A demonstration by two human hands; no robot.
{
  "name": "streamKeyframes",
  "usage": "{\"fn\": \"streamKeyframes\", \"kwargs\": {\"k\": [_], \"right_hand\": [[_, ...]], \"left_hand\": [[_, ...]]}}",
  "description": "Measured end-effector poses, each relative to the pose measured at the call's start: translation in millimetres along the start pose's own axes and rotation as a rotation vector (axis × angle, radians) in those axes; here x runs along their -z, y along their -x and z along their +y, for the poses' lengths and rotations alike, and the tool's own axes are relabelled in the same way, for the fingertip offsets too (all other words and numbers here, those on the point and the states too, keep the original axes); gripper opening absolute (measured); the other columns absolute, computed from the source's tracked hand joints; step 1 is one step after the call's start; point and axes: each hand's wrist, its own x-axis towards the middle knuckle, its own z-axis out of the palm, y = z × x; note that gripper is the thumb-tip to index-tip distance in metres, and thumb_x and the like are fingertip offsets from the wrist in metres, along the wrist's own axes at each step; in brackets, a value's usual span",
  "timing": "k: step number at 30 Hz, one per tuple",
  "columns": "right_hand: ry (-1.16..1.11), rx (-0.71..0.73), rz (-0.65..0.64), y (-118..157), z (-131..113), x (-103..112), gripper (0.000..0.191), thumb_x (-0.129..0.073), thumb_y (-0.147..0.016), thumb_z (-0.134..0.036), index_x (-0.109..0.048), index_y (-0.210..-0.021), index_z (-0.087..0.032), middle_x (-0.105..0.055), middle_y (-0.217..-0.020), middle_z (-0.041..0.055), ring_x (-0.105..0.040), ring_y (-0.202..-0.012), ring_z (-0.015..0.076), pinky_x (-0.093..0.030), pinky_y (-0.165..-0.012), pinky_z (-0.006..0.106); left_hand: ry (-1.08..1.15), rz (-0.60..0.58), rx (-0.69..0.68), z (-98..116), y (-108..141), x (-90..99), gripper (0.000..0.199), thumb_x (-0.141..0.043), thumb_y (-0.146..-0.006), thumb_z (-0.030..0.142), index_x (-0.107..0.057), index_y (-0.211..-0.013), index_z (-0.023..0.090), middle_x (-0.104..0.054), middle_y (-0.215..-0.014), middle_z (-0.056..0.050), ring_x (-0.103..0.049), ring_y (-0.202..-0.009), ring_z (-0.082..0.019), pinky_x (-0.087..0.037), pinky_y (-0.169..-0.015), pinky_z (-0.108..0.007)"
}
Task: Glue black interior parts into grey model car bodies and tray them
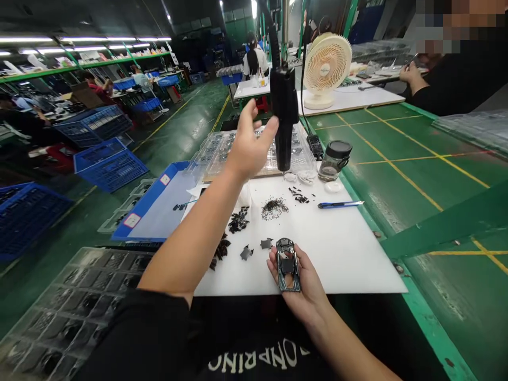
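My left hand (251, 143) is raised beside a black electric screwdriver (283, 116) that hangs bit-down over the table. Its fingers are spread, and the thumb tip reaches the tool's left edge; whether it touches I cannot tell. Low over the table's front edge, my right hand (307, 280) holds a dark toy car body (287, 264), cradled in palm and fingers. A dark flat plate (287, 265) sits in the middle of the car body. Two similar plates (246, 253) lie just left of it. Farther back is a scattered pile of tiny black screws (274, 208).
Small black parts (238, 219) and darker pieces (220, 251) lie left on the white table (341, 248). A blue knife (340, 205) and a lidded jar (335, 160) are at right. Clear compartment trays (222, 153), a blue bin (148, 211) and a fan (327, 69) surround. Another person's hand (413, 76) shows far right.
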Motion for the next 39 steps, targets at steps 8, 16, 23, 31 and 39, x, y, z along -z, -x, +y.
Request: {"fn": "streamKeyframes", "kwargs": {"k": [8, 16, 23, 31, 39], "right_hand": [[-0.073, 0.010, 0.016, -2, 1, 3, 0.021, -0.054, -0.099, -0.029, -0.063, -0.100, -0.010, -0.074, -0.093, 0.0152, -0.074, -0.083, 0.0214, -0.062, -0.084, 0.037], [-0.059, 0.026, -0.024, -6, 2, 1, 0.022, -0.053, -0.099, -0.031, -0.065, -0.096, -0.012, -0.073, -0.090, 0.0122, -0.073, -0.079, 0.0193, -0.062, -0.082, 0.035], [-0.016, 0.066, -0.042, -8, 4, -2, 0.026, -0.051, -0.100, -0.031, -0.066, -0.096, -0.010, -0.071, -0.087, 0.0119, -0.071, -0.079, 0.0187, -0.061, -0.082, 0.033], [-0.038, 0.084, -0.071, -9, 7, 1, 0.024, -0.052, -0.100, -0.030, -0.066, -0.091, -0.012, -0.071, -0.084, 0.0110, -0.071, -0.076, 0.0182, -0.061, -0.083, 0.035], [-0.041, 0.105, -0.066, -12, 8, 2, 0.024, -0.052, -0.100, -0.030, -0.067, -0.092, -0.013, -0.072, -0.077, 0.0076, -0.071, -0.070, 0.0172, -0.062, -0.080, 0.034]], "left_hand": [[0.097, -0.218, 0.112, 13, 3, -18.7, 0.028, -0.064, -0.090, 0.044, -0.061, -0.115, 0.033, -0.068, -0.107, 0.000, -0.056, -0.123, -0.028, -0.052, -0.098, -0.040], [0.596, -0.060, 0.156, 41, 96, -24.9, 0.041, -0.074, -0.078, 0.055, -0.060, -0.098, 0.022, -0.057, -0.067, 0.004, -0.059, -0.055, -0.011, -0.048, -0.053, -0.025], [0.620, 0.010, 0.218, 38, 124, -37.7, 0.066, -0.061, -0.068, 0.082, -0.058, -0.098, 0.023, -0.051, -0.056, 0.004, -0.050, -0.044, -0.011, -0.038, -0.046, -0.027], [0.703, 0.015, 0.227, 31, 130, -39.9, 0.059, -0.069, -0.069, 0.075, -0.060, -0.095, 0.023, -0.052, -0.057, 0.003, -0.050, -0.046, -0.011, -0.039, -0.047, -0.027], [0.697, -0.030, 0.192, 30, 131, -40.5, 0.058, -0.068, -0.069, 0.075, -0.061, -0.096, 0.023, -0.053, -0.056, 0.004, -0.051, -0.045, -0.010, -0.039, -0.046, -0.026]]}}
